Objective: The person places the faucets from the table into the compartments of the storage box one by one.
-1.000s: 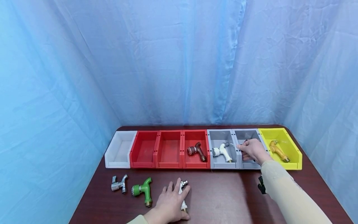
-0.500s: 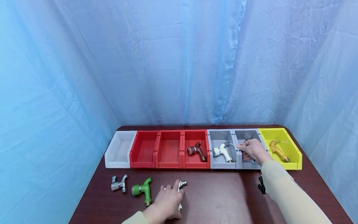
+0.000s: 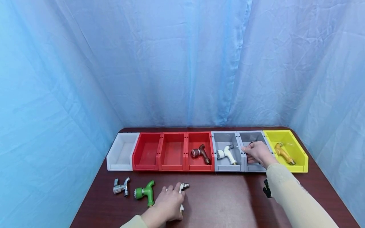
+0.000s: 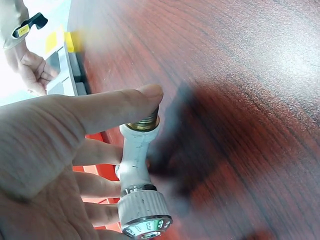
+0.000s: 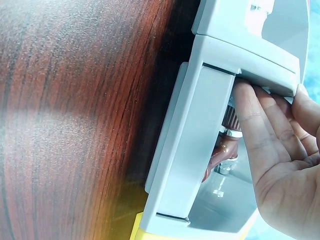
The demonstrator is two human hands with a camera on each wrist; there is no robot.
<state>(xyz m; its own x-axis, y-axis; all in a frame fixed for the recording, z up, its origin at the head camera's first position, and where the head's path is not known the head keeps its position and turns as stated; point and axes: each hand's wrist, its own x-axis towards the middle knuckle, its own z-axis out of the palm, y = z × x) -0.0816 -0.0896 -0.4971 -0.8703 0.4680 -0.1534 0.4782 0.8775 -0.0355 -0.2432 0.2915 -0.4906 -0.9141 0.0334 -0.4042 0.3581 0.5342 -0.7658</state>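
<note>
A white tap (image 4: 134,162) with a ribbed knob and brass threaded end lies under my left hand (image 3: 168,202) on the table. In the left wrist view, the thumb lies over the threaded end while the fingers bend behind the body and knob. At the bin row, my right hand (image 3: 258,152) pinches the side wall of a grey bin (image 5: 187,145), fingers inside and thumb across the rim. Inside that bin sits a reddish-brown tap (image 5: 227,147), mostly hidden by the hand in the head view.
Left of the hand lie a green tap (image 3: 148,191) and a chrome tap (image 3: 122,187). Other bins hold a brown tap (image 3: 201,154), a white tap (image 3: 227,154) and a yellow tap (image 3: 283,154). A white bin (image 3: 121,167) ends the row at left.
My left hand has drawn its fingers in around the white tap and shifted slightly left, the tap moving and turning a little with it. The right hand stays at the grey bin.
</note>
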